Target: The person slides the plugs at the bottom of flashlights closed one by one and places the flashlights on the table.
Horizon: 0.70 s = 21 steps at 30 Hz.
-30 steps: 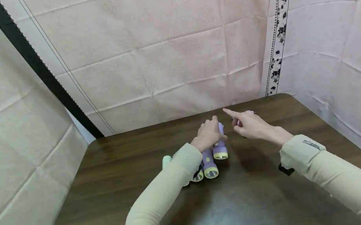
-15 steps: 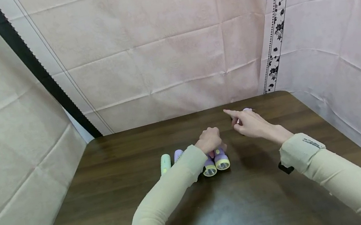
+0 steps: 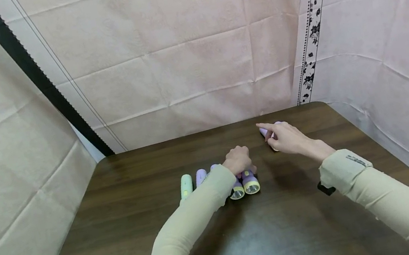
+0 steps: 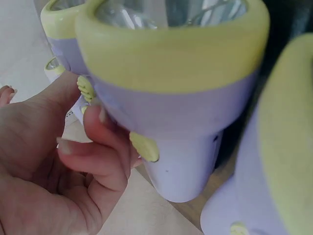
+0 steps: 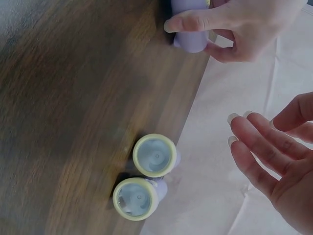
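Left hand point(image 3: 237, 159) pinches the end purple flashlight point(image 3: 250, 183) between thumb and fingers, at that hand's 5 o'clock; side-by-side row extends toward 9 o'clock, out to the mint flashlight point(image 3: 186, 184); right hand point(image 3: 289, 138) relaxed, gripping nothing; one stray flashlight point(image 3: 264, 132) at its 10 o'clock, a second stray flashlight point(image 3: 277, 123) at 11; judged: row largely formed, these two outstanding.

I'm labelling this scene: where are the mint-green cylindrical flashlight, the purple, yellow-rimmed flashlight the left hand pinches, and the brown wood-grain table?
Mint-green flashlight point(image 3: 186, 185): head view, handle.
Purple, yellow-rimmed flashlight point(image 3: 251, 183): head view, lamp end.
Brown table point(image 3: 110, 242): head view, bare top.
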{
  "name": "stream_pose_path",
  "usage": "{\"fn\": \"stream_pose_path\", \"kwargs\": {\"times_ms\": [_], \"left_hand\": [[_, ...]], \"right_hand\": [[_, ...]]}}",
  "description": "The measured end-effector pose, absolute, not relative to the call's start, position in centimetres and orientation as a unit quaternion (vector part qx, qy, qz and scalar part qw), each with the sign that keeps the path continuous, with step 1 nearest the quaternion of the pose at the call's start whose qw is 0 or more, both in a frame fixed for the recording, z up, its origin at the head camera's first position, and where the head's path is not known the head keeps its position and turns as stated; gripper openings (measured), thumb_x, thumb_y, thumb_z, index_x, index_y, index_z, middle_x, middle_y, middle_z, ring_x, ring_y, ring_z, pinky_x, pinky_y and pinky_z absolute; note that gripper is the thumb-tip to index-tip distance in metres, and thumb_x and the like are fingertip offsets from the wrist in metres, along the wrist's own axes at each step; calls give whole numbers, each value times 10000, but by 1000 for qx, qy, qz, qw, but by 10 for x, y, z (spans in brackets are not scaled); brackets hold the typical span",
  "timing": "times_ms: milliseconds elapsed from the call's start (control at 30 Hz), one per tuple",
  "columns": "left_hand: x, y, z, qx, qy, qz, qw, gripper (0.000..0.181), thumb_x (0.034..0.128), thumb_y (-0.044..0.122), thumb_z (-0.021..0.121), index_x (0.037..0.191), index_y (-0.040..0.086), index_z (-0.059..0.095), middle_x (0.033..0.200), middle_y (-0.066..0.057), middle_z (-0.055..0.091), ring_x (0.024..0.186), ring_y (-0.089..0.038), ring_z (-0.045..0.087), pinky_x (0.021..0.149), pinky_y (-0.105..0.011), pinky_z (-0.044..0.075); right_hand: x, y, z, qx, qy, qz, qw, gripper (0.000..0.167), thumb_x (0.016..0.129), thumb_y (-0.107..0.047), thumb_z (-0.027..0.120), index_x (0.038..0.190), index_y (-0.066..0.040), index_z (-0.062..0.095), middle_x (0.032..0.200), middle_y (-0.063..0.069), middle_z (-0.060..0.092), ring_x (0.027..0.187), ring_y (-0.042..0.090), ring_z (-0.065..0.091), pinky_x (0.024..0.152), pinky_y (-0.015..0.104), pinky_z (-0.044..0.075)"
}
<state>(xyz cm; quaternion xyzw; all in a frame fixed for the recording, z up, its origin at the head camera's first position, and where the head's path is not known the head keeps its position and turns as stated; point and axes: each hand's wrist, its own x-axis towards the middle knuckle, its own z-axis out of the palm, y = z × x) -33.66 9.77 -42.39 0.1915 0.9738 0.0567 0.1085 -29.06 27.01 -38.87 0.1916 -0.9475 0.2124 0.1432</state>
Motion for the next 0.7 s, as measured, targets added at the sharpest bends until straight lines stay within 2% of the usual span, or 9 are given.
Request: {"fn": "stream_pose_path", "kwargs": {"times_ms": [133,267,333,400,533,700], "left_hand": [[-338,98,-422,198,975,32,99,417,696,444,833,920,132,671,896,-42,662,620,-169,611,495,-269,492],[-345,107,-418,200,977,-11,79,640,626,612,815,1063,168,667,1052,-24,676,845,-183,640,642,-317,515],[-351,116,-414,207,976,-10,62,657,648,640,784,1093,173,659,1108,-24,676,937,-199,646,707,-347,523],[-359,127,-412,215,976,10,40,583,718,610,749,1083,163,660,1128,-34,681,981,-219,661,740,-368,537],[-373,152,-411,215,973,85,14,345,878,426,661,1033,118,658,1069,-69,694,930,-237,681,713,-375,543],[-389,176,-417,164,970,178,33,245,908,307,608,1012,89,650,1016,-94,690,746,-210,658,618,-312,513]], "right_hand": [[-290,275,-387,181,-948,216,146,545,842,-9,521,1384,-62,508,917,67,726,770,170,604,674,320,454],[-290,283,-386,172,-949,227,133,548,846,-14,513,1392,-60,497,908,89,716,654,136,539,583,281,410],[-290,289,-387,167,-950,230,130,554,843,-13,504,1395,-65,495,910,88,715,647,128,535,580,277,409],[-290,295,-388,162,-951,229,134,556,833,-7,497,1386,-65,505,909,81,715,669,134,557,595,283,422],[-291,306,-390,157,-950,231,143,537,816,3,494,1349,-40,536,912,98,725,730,151,608,639,298,452],[-291,317,-391,155,-949,230,149,480,820,3,509,1292,-36,585,886,89,724,698,129,587,634,290,445]]}}
